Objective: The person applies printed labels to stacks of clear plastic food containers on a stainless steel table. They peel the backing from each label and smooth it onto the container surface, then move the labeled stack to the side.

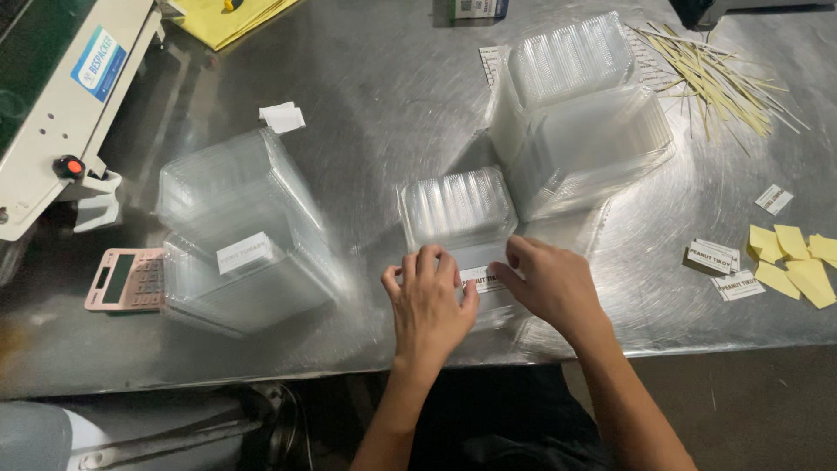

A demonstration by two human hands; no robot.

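A clear plastic clamshell container [459,209] lies on the steel table [384,96] near its front edge. A small white label [485,279] sits on the container's near lid. My left hand [427,301] presses flat on the lid just left of the label, fingers spread. Beside it, my right hand [549,283] rests on the lid with its fingertips on the label's right end. Neither hand grips anything.
A stack of labelled clear containers [244,235] stands at left, a taller stack [580,113] at back right. A pink calculator [126,279] and a white sealing machine [61,105] are far left. Loose white labels [724,262], yellow paper pieces [798,262] and thin sticks [715,74] lie at right.
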